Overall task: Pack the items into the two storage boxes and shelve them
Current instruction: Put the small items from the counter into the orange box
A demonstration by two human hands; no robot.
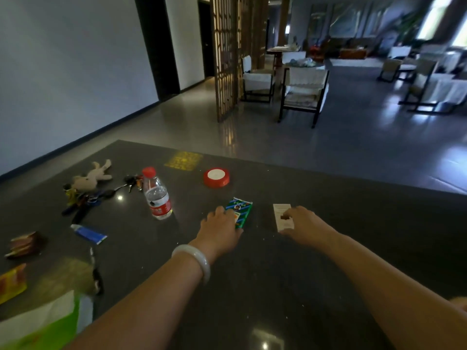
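Observation:
On the dark table (328, 248), my left hand (219, 231), with a white bangle on its wrist, lies on the near end of a green patterned packet (242, 209), fingers curled over it. My right hand (307, 224) rests on a small white box (282, 215), fingers over its lower right edge. Whether either item is lifted off the table I cannot tell. A water bottle (157, 195) with a red cap stands upright to the left. A red tape roll (216, 177) lies beyond the packet. No storage box is clearly visible.
At the left lie a plush toy (91, 178), a bunch of keys (86, 200), a blue tube (88, 234), a brown packet (25, 245), a yellow-red packet (12, 282) and a white-green bag (45, 324). Chairs (303, 89) stand on the floor beyond the table.

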